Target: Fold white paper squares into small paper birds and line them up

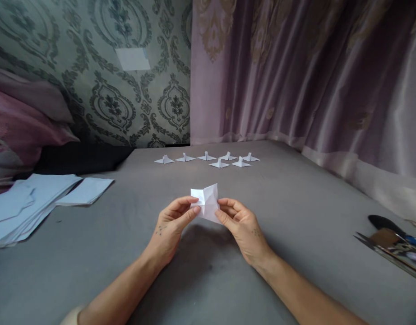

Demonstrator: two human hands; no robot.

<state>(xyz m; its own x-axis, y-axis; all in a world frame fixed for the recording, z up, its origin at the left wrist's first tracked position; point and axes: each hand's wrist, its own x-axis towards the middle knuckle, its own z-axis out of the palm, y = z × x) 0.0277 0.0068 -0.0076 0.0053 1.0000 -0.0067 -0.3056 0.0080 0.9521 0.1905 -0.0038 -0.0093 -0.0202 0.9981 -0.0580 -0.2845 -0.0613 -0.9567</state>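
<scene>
- Held the creased white paper [210,204] up in the air, on the near side of the small folded papers [219,164].
- Gripped its left edge with the left hand's [170,223] thumb and fingers, its right edge with the right hand's [244,227].
- Most likely needed a soft, even pinch, to keep creases neat and corners unbent.
- Saw no brand, label or writing clear enough to read.

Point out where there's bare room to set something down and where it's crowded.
The grey surface has bare room between the right hand and the small items at the right edge; also, bar a dark speck, between the left hand and the paper sheets. Crowded: the far middle, with seven folded papers.
</scene>
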